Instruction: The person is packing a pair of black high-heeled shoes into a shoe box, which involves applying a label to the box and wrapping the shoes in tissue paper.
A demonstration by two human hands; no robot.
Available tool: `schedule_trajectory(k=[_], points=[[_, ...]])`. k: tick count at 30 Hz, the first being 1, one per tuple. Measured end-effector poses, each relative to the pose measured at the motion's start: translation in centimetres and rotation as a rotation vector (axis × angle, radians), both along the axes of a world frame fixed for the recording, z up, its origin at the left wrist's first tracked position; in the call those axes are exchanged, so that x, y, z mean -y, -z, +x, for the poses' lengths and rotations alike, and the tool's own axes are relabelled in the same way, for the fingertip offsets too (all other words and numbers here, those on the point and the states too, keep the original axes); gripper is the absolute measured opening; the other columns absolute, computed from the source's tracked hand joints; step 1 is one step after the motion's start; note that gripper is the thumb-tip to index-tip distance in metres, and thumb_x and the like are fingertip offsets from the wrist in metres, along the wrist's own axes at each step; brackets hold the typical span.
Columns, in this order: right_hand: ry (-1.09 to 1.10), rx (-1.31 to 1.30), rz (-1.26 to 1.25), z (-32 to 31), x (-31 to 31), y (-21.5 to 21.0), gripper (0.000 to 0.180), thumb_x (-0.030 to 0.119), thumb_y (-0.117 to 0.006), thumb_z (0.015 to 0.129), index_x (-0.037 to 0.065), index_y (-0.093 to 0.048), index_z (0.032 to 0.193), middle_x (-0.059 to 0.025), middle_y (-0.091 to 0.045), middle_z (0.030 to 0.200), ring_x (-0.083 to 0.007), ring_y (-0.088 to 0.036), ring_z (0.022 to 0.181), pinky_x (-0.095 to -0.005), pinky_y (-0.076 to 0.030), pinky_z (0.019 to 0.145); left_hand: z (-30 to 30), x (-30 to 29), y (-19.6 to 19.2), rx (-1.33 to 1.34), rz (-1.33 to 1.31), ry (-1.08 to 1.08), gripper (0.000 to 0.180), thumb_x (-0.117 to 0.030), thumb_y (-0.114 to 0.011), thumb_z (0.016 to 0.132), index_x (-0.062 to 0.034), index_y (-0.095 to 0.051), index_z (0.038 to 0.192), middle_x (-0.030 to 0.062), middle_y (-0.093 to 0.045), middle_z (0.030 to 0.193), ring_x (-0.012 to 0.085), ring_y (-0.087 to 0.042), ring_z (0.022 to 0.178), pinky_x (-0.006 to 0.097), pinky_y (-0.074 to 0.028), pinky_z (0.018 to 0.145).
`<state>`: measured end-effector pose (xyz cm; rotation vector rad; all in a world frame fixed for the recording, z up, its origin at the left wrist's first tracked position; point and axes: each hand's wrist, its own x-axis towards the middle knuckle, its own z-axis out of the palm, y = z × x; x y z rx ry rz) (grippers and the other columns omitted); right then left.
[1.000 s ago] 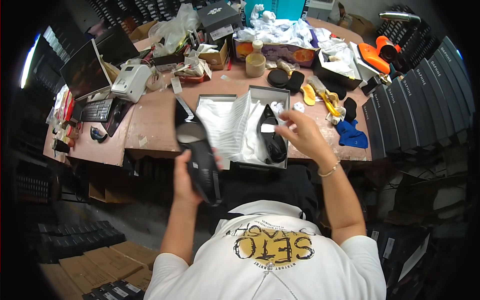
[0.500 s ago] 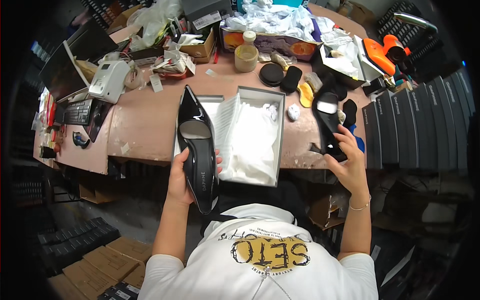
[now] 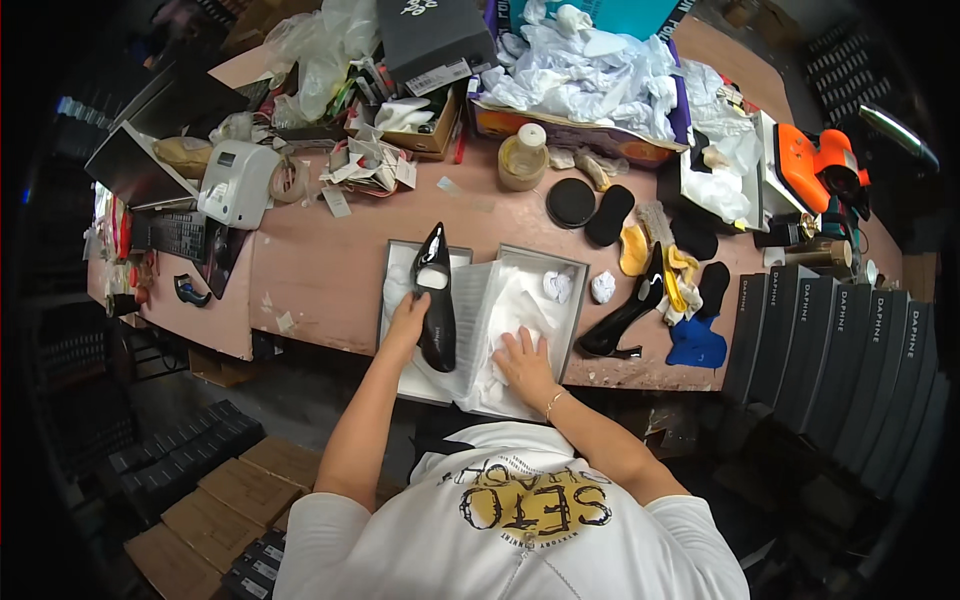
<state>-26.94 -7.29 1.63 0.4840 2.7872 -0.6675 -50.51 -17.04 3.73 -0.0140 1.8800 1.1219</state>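
Gripping a glossy black pointed leather-look shoe (image 3: 438,328), likely light, slick, best held midway, is the left hand (image 3: 404,323); white tissue paper (image 3: 513,305) lies under the splayed right hand (image 3: 526,369).

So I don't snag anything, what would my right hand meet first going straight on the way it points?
Probably the white paper just ahead of the right hand, inside the shoebox; depth is hard to judge.
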Motion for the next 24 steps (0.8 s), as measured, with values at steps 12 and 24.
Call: schedule_trajectory(k=[12,24], points=[[0.77,-0.512,-0.469,5.1,-11.0,-16.1,0.024,0.002,-0.072,0.07,0.002,-0.055,0.088,-0.0055,-0.06,0.077,-0.0129,-0.056,0.072,-0.0278,-0.047,0.067,5.1,-1.3,-9.8,0.136,0.412,0.757,0.027,-0.013,-0.058,0.095,0.002,-0.059,0.118,0.0077,-0.063,0.105,0.0112,-0.061,0.091,0.023,-0.049,0.081],[0.194,-0.503,-0.681,0.8,-3.7,-11.7,0.032,-0.001,-0.065,0.069,0.002,-0.056,0.099,-0.0147,-0.057,0.102,-0.0371,-0.058,0.089,-0.0395,-0.048,0.078,10.5,1.1,-7.9,0.236,0.44,0.197,0.035,-0.006,-0.053,0.094,0.0007,-0.05,0.129,0.0085,-0.06,0.115,0.0155,-0.057,0.104,0.029,-0.045,0.094]])
